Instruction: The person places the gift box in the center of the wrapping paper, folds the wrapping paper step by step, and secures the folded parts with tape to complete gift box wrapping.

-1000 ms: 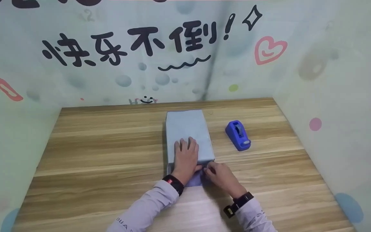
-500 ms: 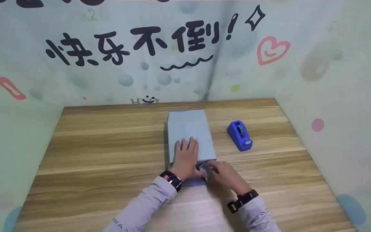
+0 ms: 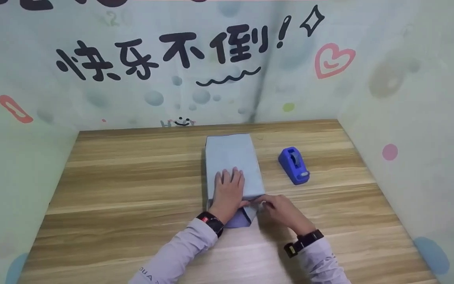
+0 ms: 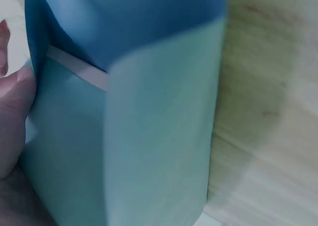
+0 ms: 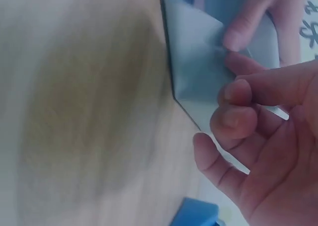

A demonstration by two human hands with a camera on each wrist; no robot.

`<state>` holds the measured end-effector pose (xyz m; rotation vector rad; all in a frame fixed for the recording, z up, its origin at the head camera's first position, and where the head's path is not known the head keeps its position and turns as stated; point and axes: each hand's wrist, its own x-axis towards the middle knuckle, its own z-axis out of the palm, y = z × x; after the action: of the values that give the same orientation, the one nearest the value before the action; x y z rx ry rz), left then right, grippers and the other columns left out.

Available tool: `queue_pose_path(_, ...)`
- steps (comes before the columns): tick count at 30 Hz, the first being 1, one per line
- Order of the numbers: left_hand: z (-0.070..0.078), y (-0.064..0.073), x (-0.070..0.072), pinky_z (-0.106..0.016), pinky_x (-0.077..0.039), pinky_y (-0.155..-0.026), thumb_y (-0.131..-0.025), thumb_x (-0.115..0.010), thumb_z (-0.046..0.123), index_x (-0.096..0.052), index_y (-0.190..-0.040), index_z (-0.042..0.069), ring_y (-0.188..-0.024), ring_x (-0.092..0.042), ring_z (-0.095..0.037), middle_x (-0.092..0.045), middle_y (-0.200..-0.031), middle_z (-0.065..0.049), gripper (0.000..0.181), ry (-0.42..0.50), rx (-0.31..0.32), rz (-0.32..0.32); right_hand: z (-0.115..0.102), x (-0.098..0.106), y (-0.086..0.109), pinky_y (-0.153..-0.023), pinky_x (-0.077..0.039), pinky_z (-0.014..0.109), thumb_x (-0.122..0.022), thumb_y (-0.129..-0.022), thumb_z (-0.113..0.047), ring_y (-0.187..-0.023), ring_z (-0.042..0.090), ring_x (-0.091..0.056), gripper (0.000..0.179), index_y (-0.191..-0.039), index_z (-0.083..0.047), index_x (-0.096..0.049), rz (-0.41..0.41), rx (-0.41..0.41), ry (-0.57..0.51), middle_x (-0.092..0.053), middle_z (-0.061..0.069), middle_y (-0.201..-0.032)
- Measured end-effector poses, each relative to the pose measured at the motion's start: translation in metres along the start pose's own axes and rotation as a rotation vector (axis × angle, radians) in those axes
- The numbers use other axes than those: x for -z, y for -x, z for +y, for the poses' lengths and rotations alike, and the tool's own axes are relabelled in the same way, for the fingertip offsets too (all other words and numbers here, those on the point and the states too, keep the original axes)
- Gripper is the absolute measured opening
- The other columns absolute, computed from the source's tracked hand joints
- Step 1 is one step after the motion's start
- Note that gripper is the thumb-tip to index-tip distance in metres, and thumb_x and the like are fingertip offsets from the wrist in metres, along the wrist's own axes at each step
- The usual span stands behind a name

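A box wrapped in light blue paper point(image 3: 233, 152) lies lengthwise on the table. My left hand point(image 3: 229, 193) rests on its top with fingers spread, the thumb down at the near end. At the near right corner, my right hand point(image 3: 284, 211) presses the folded-in paper flap point(image 5: 196, 69) with an extended index finger; its other fingers are loosely bent. A lower flap point(image 3: 237, 221) sticks out toward me, darker on its inner side. In the left wrist view, the left side paper point(image 4: 159, 131) stands out unfolded beside the box end, and a pale strip point(image 4: 82, 69) shows along an edge.
A blue tape dispenser point(image 3: 294, 165) stands right of the box, its corner also showing low in the right wrist view. The wooden table point(image 3: 132, 177) is bordered by printed cloth walls point(image 3: 227, 94) at the back and both sides.
The right side paper has folded inward over the box end into a slanted flap. My right hand has shifted slightly right, its index finger now extended; the left hand stays on top.
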<state>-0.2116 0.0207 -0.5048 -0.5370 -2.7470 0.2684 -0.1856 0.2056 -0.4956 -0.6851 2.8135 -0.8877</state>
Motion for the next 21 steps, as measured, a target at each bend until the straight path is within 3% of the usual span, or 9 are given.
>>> queue_pose_path(7, 0.001, 0.0, -0.004, -0.048, -0.039, -0.099, -0.066, -0.07, 0.063, -0.045, -0.134, 0.008, -0.119, -0.047, -0.036, -0.047, -0.135, -0.013, 0.092, 0.023, -0.038, 0.046, 0.002, 0.012, 0.002, -0.082, -0.052, 0.042, -0.049, -0.09, -0.001, -0.093, 0.025, -0.066, 0.025, -0.1, -0.007, -0.07, 0.041, -0.068, 0.023, -0.07, 0.011, -0.099)
queue_pose_path(14, -0.001, -0.001, -0.002, -0.048, -0.038, -0.1, -0.069, -0.072, 0.057, -0.043, -0.136, 0.007, -0.12, -0.046, -0.038, -0.045, -0.137, -0.015, 0.088, 0.038, -0.044, -0.009, 0.015, 0.007, 0.002, -0.08, -0.052, 0.04, -0.05, -0.087, 0.002, -0.088, 0.023, -0.066, 0.028, -0.102, -0.009, -0.071, 0.033, 0.001, 0.07, -0.071, 0.008, -0.097)
queue_pose_path(21, 0.0, 0.0, 0.0, -0.048, -0.036, -0.1, -0.07, -0.073, 0.053, -0.042, -0.136, 0.007, -0.121, -0.044, -0.038, -0.044, -0.137, -0.016, 0.086, 0.069, -0.057, -0.031, 0.031, -0.004, 0.003, -0.087, -0.05, 0.042, -0.051, -0.087, 0.001, -0.098, 0.026, -0.065, 0.029, -0.107, -0.009, -0.07, -0.042, 0.021, 0.063, -0.07, 0.008, -0.105)
